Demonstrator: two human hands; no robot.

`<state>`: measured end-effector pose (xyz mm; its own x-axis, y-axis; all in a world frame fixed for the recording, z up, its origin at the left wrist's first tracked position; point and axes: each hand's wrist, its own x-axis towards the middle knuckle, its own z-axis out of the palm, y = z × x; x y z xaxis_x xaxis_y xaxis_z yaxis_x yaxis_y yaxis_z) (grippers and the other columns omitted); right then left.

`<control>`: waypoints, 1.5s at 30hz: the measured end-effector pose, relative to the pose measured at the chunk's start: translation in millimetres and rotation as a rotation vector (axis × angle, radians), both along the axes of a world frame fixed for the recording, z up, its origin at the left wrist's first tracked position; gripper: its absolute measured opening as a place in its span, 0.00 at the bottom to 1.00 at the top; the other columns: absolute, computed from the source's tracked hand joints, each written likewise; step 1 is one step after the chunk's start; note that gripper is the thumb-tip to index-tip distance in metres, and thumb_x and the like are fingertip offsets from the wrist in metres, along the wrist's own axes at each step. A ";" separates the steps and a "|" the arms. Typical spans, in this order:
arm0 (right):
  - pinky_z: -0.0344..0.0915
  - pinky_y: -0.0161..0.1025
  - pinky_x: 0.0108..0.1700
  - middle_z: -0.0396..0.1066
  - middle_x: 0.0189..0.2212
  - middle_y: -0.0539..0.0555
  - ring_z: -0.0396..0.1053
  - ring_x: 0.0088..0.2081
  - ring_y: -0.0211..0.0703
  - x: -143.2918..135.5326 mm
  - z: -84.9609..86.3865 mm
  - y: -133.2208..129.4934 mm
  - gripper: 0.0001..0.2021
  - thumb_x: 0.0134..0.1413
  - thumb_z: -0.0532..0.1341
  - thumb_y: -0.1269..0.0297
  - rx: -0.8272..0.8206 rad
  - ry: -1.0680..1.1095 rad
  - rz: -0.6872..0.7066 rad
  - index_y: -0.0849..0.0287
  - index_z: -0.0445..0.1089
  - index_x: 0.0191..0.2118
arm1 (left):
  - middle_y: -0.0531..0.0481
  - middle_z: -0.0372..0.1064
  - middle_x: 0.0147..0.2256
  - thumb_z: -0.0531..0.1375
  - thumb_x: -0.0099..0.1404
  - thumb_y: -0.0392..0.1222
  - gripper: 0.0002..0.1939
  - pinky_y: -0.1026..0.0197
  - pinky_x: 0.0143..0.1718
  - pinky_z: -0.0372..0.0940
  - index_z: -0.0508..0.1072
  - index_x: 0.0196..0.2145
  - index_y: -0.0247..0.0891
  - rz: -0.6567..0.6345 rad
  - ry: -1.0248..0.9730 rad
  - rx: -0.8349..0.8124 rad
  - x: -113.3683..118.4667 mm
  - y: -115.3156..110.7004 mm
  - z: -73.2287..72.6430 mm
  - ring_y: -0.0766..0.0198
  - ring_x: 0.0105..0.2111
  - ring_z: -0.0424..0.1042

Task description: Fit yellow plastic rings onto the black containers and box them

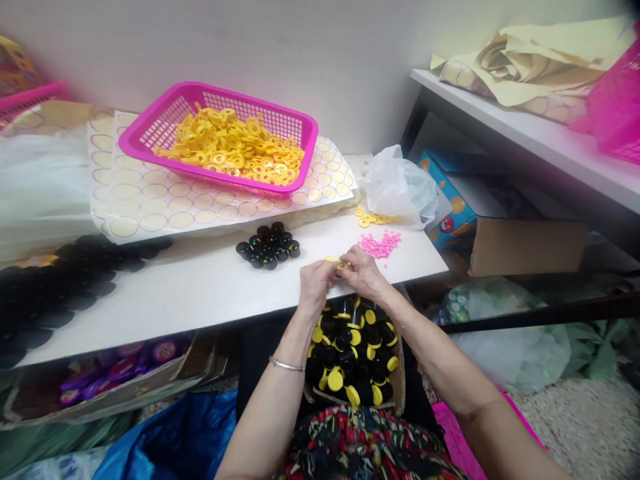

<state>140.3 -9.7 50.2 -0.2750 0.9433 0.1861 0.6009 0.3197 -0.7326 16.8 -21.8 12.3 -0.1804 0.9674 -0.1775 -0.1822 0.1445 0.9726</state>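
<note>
My left hand [316, 285] and my right hand [365, 272] meet above the front edge of the white table. Between their fingertips is a small yellow plastic piece [342, 265] with a pink spot at its middle; both hands are closed on it. Just beyond my right hand lies a scatter of tiny pink pieces [381, 245]. Below my hands, a cardboard box on my lap holds many black containers with yellow lids [335, 379]. To the left of my hands, a cluster of small black cups [269, 245] stands on the table.
A pink basket [305, 157] of yellow ring-shaped pieces [235, 147] rests on sticker sheets [145, 207] at the back. A plastic bag [400, 187] and loose yellow pieces [373, 217] lie behind the pink ones. Many black pieces [65, 287] cover the table's left. An open carton [525, 247] stands right.
</note>
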 end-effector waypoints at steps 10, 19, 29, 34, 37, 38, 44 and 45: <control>0.50 0.29 0.16 0.58 0.12 0.44 0.52 0.14 0.28 -8.2 -22.4 0.5 0.12 0.41 0.62 0.55 -0.489 0.800 -0.280 0.61 0.70 0.26 | 0.57 0.58 0.13 0.64 0.47 0.51 0.17 0.67 0.19 0.52 0.70 0.18 0.33 0.142 0.015 -0.034 18.7 3.2 -1.9 0.73 0.17 0.57; 0.54 0.25 0.12 0.64 0.11 0.47 0.58 0.11 0.29 -13.2 -22.4 7.8 0.11 0.39 0.63 0.59 -0.691 0.880 -0.332 0.63 0.68 0.24 | 0.58 0.58 0.13 0.64 0.46 0.48 0.15 0.68 0.16 0.52 0.68 0.18 0.33 0.207 -0.082 -0.113 26.4 6.5 4.1 0.73 0.14 0.57; 0.61 0.29 0.14 0.63 0.12 0.44 0.61 0.12 0.32 -21.5 -26.8 -2.3 0.13 0.44 0.60 0.55 -0.658 0.901 -0.305 0.60 0.62 0.27 | 0.56 0.61 0.17 0.61 0.50 0.54 0.19 0.68 0.17 0.54 0.71 0.23 0.31 0.086 -0.006 -0.048 19.9 0.2 1.4 0.73 0.17 0.59; 0.65 0.32 0.19 0.64 0.18 0.45 0.63 0.17 0.32 -14.1 -18.8 -16.6 0.13 0.39 0.63 0.58 -0.674 1.131 -0.269 0.60 0.60 0.26 | 0.55 0.66 0.26 0.67 0.44 0.44 0.19 0.68 0.25 0.59 0.75 0.34 0.33 -0.159 0.051 0.134 7.8 -11.6 1.8 0.73 0.23 0.61; 0.69 0.35 0.24 0.66 0.22 0.46 0.66 0.23 0.34 -3.7 -15.5 -30.5 0.13 0.38 0.65 0.60 -0.729 1.184 -0.198 0.60 0.61 0.27 | 0.52 0.66 0.30 0.68 0.42 0.40 0.16 0.66 0.30 0.61 0.76 0.32 0.34 -0.205 0.101 0.209 5.2 -21.5 4.5 0.70 0.28 0.64; 0.69 0.37 0.26 0.67 0.23 0.47 0.67 0.24 0.35 0.2 -15.3 -35.2 0.14 0.39 0.66 0.60 -0.748 1.188 -0.168 0.60 0.61 0.28 | 0.51 0.67 0.31 0.67 0.43 0.39 0.14 0.65 0.32 0.62 0.76 0.31 0.35 -0.230 0.122 0.237 5.4 -24.7 6.1 0.68 0.30 0.65; 0.70 0.39 0.30 0.66 0.27 0.47 0.67 0.28 0.35 22.0 -17.9 -54.1 0.18 0.38 0.68 0.57 -0.793 1.148 -0.034 0.59 0.62 0.32 | 0.51 0.70 0.33 0.67 0.45 0.36 0.13 0.58 0.45 0.60 0.77 0.32 0.42 -0.351 0.465 0.351 9.7 -37.0 16.2 0.61 0.39 0.64; 0.70 0.38 0.30 0.67 0.28 0.47 0.67 0.29 0.36 24.6 -17.5 -56.0 0.19 0.37 0.69 0.57 -0.780 1.151 -0.022 0.59 0.62 0.34 | 0.51 0.70 0.34 0.67 0.44 0.36 0.14 0.58 0.45 0.60 0.77 0.33 0.42 -0.345 0.504 0.359 10.8 -38.6 18.4 0.60 0.40 0.64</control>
<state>164.8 -65.7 32.7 -0.3122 0.9091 -0.2756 -0.4560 -0.3979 -0.7961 27.5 -60.3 30.7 0.1710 0.9673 0.1872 0.3010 -0.2322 0.9249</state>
